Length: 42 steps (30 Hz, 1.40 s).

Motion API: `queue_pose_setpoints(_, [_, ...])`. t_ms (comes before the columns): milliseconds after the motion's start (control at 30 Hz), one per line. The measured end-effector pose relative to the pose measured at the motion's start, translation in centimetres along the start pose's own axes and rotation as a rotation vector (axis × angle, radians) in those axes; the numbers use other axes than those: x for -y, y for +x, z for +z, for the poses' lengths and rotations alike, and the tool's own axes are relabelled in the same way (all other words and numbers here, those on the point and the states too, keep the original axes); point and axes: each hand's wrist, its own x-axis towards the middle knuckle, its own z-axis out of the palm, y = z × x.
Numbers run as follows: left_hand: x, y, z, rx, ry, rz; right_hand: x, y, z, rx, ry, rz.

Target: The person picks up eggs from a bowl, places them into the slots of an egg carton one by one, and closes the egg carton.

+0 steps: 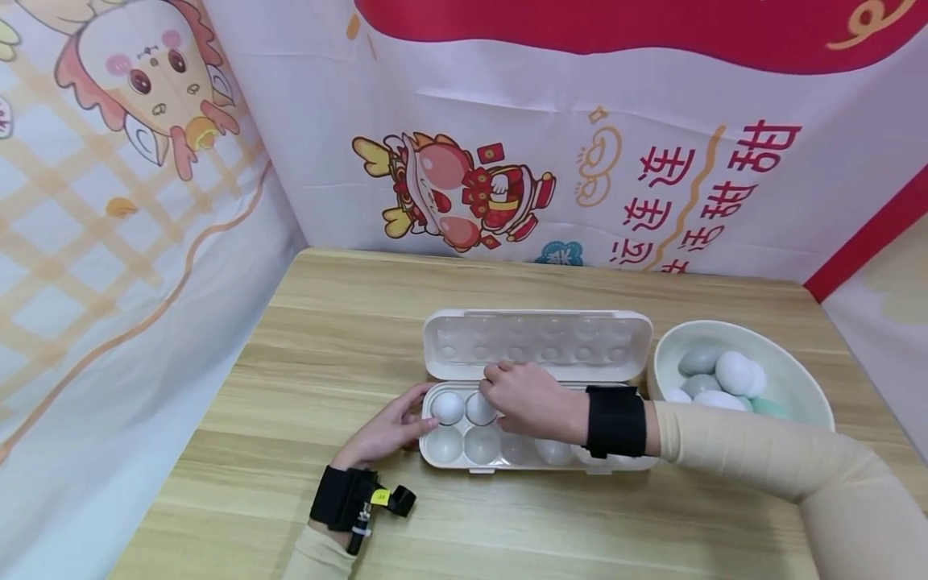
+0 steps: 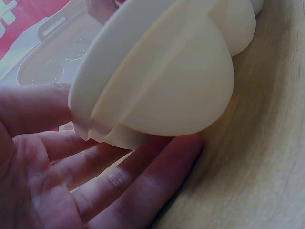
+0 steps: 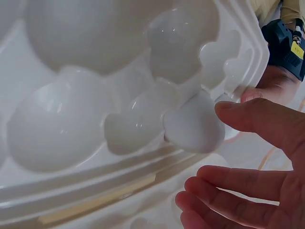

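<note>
An egg box (image 1: pixel 464 445) with round cups lies on the table, its clear lid (image 1: pixel 536 346) folded back. Two white eggs (image 1: pixel 447 408) sit side by side in the far row at its left end. My left hand (image 1: pixel 384 431) holds that end, with the thumb at the rim and the fingers (image 2: pixel 162 176) under the cups. Over the far row is my right hand (image 1: pixel 532 395). In the right wrist view its thumb meets a white egg (image 3: pixel 196 125) seated in a cup, while the other fingers (image 3: pixel 228 191) are spread away from the egg. Part of the box is hidden behind my right forearm.
A cream bowl (image 1: pixel 805 387) of white, grey and pale green eggs stands right of the box, close behind my right forearm. A printed cloth (image 1: pixel 464 89) hangs along the table's far edge, and another cloth (image 1: pixel 145 266) drapes down the left side.
</note>
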Motion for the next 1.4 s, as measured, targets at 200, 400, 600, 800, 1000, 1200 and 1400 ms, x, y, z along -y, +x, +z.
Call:
queue_pose_setpoints(200, [0.0,-0.1,-0.1,0.001,-0.015,0.006,-1.2,-1.4,-1.0,-0.002,-0.017,0.040])
queue_pose_setpoints(400, [0.2,0.0,-0.2,0.008,-0.023,0.006,-2.3,-2.7,-1.1,-0.013,-0.003,0.076])
queue_pose_setpoints(600, [0.2,0.0,-0.2,-0.002,-0.007,0.009,-3.3,-4.0,-1.6,0.033,0.021,0.127])
queue_pose_setpoints(800, [0.0,0.1,-0.1,0.009,-0.013,0.016,-4.3,-5.4,-2.1,0.084,0.050,0.206])
queue_pose_setpoints(1000, [0.2,0.2,0.2,0.011,-0.017,0.002,-5.1,-7.1,-2.2,0.081,0.061,0.263])
queue_pose_setpoints(1200, [0.3,0.1,0.1,0.014,-0.021,0.017,-6.0,-8.7,-2.6,0.081,0.066,0.301])
queue_pose_setpoints(1400, [0.3,0.3,0.1,0.010,-0.020,0.005,-6.6,-10.0,-2.7,0.099,0.112,0.351])
